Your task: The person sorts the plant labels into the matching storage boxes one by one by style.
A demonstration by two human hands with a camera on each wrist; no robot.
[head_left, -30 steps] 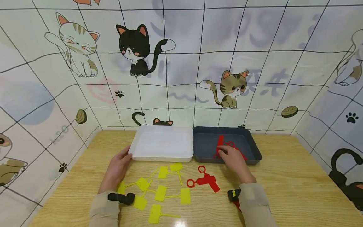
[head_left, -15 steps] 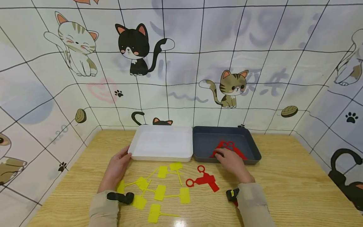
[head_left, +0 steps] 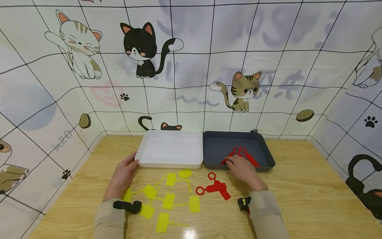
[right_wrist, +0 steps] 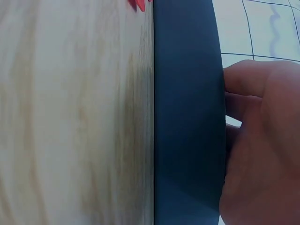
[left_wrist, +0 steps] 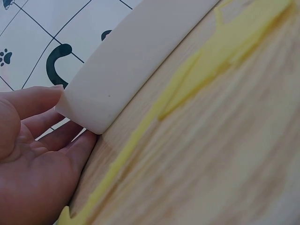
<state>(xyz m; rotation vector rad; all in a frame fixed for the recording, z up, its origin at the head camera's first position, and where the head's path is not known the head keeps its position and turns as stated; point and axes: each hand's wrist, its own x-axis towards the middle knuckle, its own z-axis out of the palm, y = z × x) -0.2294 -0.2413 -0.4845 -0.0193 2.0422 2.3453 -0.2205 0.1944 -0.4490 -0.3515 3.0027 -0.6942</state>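
Observation:
My left hand (head_left: 123,175) holds the front left corner of a shallow white tray (head_left: 170,165), thumb at the rim and fingers against the outer side. In the left wrist view the thumb tip meets the tray's edge. My right hand (head_left: 245,171) reaches over the front wall of a dark grey tray (head_left: 215,165), its fingertips at flat red tags with ring ends (head_left: 252,160) inside. The wall hides those fingertips in the right wrist view, so their hold is unclear. More red ringed tags (head_left: 216,188) lie overlapping on the table before the grey tray.
Several flat yellow tags (head_left: 168,201) with thin stems lie scattered on the wooden table (head_left: 313,199) in front of the white tray. Some red shows beside the black camera (head_left: 244,203) on the right wrist. A cat-printed cloth (head_left: 191,66) stands behind both trays.
The red tag at my right fingertips, standing tilted a second ago, is lowered flat into the grey tray. The right hand shifted slightly left. My left hand stays on the white tray.

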